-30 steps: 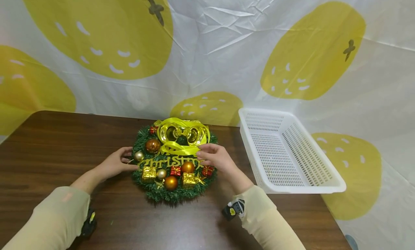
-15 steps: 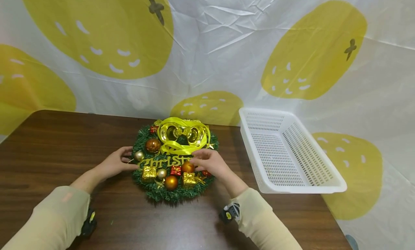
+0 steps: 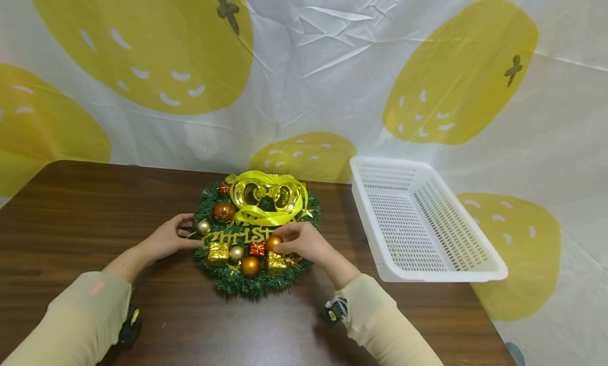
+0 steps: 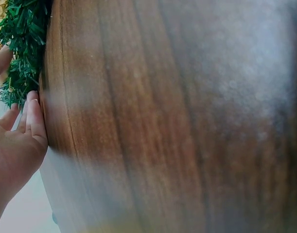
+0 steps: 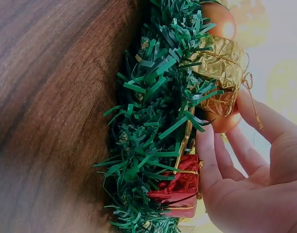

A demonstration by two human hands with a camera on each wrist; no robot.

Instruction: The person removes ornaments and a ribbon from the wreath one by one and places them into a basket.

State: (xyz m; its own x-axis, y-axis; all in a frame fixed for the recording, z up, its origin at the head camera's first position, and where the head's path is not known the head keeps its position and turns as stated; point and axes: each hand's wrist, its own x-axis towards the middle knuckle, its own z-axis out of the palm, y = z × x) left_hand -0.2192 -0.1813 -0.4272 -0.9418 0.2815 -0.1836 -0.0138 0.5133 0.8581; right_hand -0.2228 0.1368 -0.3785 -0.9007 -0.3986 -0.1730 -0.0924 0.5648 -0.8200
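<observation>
A green Christmas wreath (image 3: 252, 287) lies flat on the table, trimmed with baubles, small gift boxes, gold lettering and yellow ribbon. My left hand (image 3: 166, 239) holds its left edge; in the left wrist view the thumb is over the greenery and the fingers (image 4: 36, 119) are low at its side, near the tabletop. With thumb and fingers my right hand (image 3: 304, 243) pinches an orange bauble (image 3: 273, 242) on the lower right. Beside that bauble is a gold gift box (image 5: 221, 60); a red gift box (image 5: 180, 189) sits close below the right fingers in the right wrist view.
Two gold bells (image 3: 286, 198) lie within the yellow ribbon (image 3: 266, 218) at the wreath's top. A white perforated plastic basket (image 3: 442, 277) stands to the right on the brown wooden table (image 3: 237, 334). Behind hangs a white curtain (image 3: 313, 92) with yellow fruit prints.
My right hand has moved from the yellow ribbon down and to the left, onto the orange bauble. The left hand and the wreath have stayed in place.
</observation>
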